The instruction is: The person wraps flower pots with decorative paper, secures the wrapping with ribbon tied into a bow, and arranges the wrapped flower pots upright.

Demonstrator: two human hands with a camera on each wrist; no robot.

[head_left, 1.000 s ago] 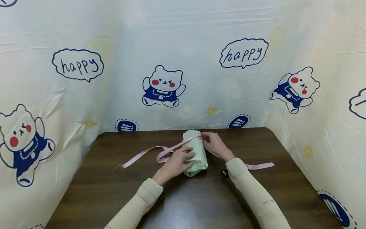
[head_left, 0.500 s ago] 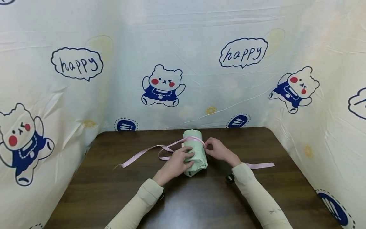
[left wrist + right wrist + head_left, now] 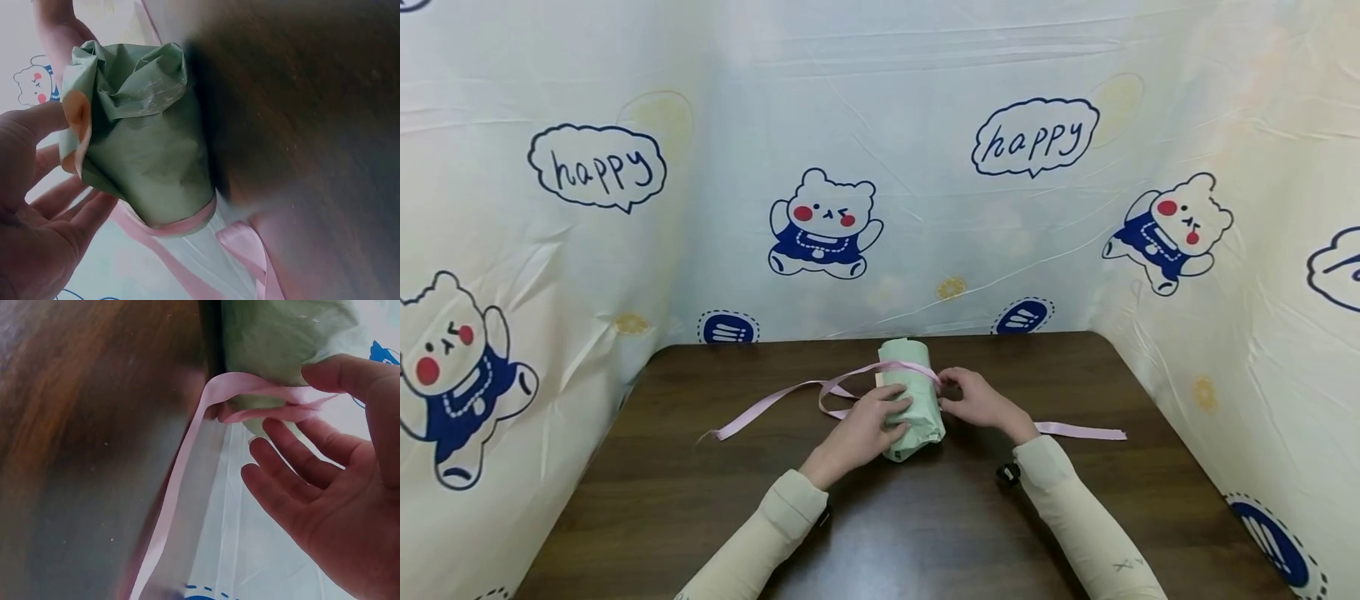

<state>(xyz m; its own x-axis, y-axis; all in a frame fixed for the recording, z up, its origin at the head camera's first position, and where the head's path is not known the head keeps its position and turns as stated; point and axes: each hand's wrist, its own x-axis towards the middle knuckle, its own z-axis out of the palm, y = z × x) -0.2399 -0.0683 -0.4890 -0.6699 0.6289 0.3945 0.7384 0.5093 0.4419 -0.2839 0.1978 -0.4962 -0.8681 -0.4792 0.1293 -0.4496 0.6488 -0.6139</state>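
Note:
A parcel wrapped in pale green paper (image 3: 912,408) lies on the dark wood table, with a pink ribbon (image 3: 904,365) looped around its far part. My left hand (image 3: 863,429) rests on the parcel's left side, fingers spread over the paper. In the left wrist view the parcel's folded end (image 3: 140,81) shows, with an orange-brown inner edge beside the fingers. My right hand (image 3: 983,402) is at the parcel's right side, thumb and index apart beside the ribbon. In the right wrist view two ribbon strands (image 3: 250,384) meet near the thumb and fingertips (image 3: 273,427).
One ribbon tail (image 3: 767,406) trails left across the table (image 3: 700,500); another ribbon end (image 3: 1082,431) lies to the right, past the right wrist. A printed cloth (image 3: 925,233) with bears hangs behind the table's far edge and at both sides.
My right hand has moved down and right from the parcel's far end, and its thumb and index have parted. The ribbon over the parcel now bows upward. The left hand stays put.

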